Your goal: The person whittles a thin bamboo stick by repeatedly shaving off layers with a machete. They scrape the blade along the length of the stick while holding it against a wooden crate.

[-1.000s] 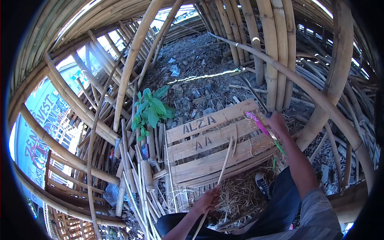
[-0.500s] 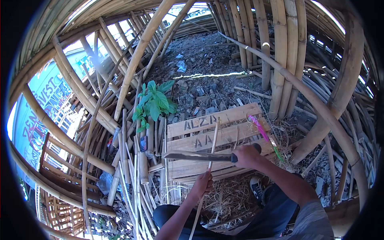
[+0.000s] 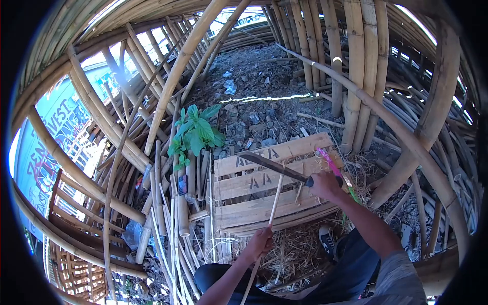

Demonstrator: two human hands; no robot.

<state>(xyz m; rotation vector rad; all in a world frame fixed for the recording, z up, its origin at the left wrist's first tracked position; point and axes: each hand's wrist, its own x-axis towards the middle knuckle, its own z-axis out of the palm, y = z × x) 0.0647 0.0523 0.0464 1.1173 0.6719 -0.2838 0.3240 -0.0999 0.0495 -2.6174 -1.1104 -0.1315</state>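
Note:
My right hand (image 3: 326, 186) is wrapped round the dark handle of a machete (image 3: 272, 165). Its long blade points left and away from me, crossing the far tip of a thin bamboo strip (image 3: 276, 200). Lower down, my left hand (image 3: 260, 244) grips that strip, fingers closed, with the near end running down past my lap. Beneath the blade and the strip's upper part is a slatted wooden crate (image 3: 244, 207) with black letters on its slats. A pink and green ribbon-like piece (image 3: 329, 161) lies at the crate's right side.
Split bamboo strips (image 3: 175, 249) lie to the left, near a phone-like object (image 3: 182, 184). A leafy green plant (image 3: 195, 131) grows behind them. Bamboo poles (image 3: 376, 104) stand at the right, and shavings (image 3: 290, 251) cover the ground by my shoe (image 3: 327, 241).
The machete has moved away from me, from midway along the strip to its far tip, and the blade now slants. My left hand stays on the strip, nearly in place.

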